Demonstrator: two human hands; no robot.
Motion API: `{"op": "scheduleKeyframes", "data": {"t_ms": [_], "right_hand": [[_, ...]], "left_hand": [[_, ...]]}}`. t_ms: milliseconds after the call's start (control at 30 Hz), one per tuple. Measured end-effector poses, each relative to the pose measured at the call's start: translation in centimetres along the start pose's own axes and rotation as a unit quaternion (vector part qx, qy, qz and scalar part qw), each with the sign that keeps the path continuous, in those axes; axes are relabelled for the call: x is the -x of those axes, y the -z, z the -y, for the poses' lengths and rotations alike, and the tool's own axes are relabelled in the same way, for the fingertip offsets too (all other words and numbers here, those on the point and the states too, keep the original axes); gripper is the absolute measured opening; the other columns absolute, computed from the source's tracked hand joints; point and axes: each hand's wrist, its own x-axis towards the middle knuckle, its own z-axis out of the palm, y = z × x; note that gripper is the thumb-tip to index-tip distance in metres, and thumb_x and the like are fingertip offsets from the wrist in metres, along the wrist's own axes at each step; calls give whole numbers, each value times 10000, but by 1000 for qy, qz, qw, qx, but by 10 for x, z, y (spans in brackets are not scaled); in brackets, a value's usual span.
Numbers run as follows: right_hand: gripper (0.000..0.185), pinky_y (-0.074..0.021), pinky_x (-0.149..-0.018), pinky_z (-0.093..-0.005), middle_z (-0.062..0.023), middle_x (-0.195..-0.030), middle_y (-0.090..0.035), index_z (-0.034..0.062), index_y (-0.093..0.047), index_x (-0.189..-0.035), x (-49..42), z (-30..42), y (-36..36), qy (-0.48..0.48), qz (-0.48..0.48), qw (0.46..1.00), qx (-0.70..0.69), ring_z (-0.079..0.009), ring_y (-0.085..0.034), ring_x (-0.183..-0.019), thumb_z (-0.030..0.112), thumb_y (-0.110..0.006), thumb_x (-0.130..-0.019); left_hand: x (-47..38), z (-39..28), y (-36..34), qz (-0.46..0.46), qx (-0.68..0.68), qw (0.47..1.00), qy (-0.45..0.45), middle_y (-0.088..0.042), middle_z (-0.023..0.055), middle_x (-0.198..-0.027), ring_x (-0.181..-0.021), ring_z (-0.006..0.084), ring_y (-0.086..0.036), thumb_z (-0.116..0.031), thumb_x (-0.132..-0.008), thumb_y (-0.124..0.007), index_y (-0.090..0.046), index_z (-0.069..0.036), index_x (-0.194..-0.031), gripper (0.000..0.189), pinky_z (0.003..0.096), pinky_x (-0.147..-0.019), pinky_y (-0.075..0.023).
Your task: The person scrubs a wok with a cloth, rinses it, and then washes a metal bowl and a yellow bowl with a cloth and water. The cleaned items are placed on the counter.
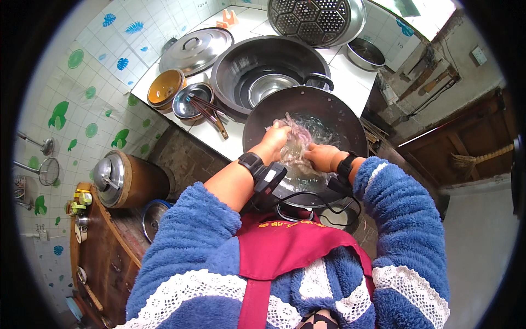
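A dark wok point(349, 119) with clear, rippling water in its bottom lies before me, its far rim over a large dark basin. Both hands are inside it. My left hand point(275, 139) grips one side of a wet, crumpled pinkish-brown mass point(302, 135), perhaps cloth or netting; I cannot tell which. On the other side my right hand point(322, 157) has its fingers closed on the same mass. Part of the mass hangs into the water between the hands. Black bands with small devices circle both wrists, joined by a black cable point(324, 201).
Behind the wok, the dark basin point(234, 74) holds a steel bowl point(273, 86). A steel lid point(197, 51), orange bowls point(165, 87), chopsticks point(201, 109) and a steamer tray point(308, 18) crowd the white-tiled counter point(349, 88). A lidded wooden barrel point(141, 179) stands left.
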Motion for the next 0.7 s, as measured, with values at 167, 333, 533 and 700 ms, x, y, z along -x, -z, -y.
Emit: {"op": "scheduleKeyframes", "data": {"t_ms": [167, 333, 533, 700], "right_hand": [[226, -478, -746, -396, -176, -868, -625, 64, -593, -958, 15, 28, 39, -140, -165, 962, -165, -355, -596, -906, 109, -561, -739], [370, -500, -694, -309, -130, -852, -635, -2, -583, -1011, 45, 62, 108, 59, -297, 920, -249, -209, -621, -779, -16, -574, -641], [136, -444, -610, -228, -8, -728, -569, 14, -595, -826, 46, 59, 90, 50, -510, 632, -581, -86, -527, -673, 43, -494, -739], [216, -364, -938, -319, -159, -1120, -484, 34, -548, -990, 11, 68, 23, -9, -544, 687, -481, -235, -471, -1060, 69, -495, -784]], "left_hand": [[28, -17, -13, 14, -97, 988, 120, -488, 146, -1285, -1179, 352, -448, -344, -890, -439, -412, -98, -1294, 474, 637, -921, -249], [33, -29, -14, 84, -62, 973, 208, -536, 120, -1249, -1233, 339, -404, -435, -889, -379, -554, -161, -1178, 435, 686, -958, -153], [18, -21, -14, 145, 218, 953, 155, -624, 137, -1042, -975, 291, -586, -295, -879, -378, -593, -65, -1067, 366, 464, -791, -479], [24, -29, -20, 168, 177, 958, 151, -638, 87, -938, -848, 268, -600, -394, -916, -327, -595, -84, -957, 412, 405, -768, -479]]}}
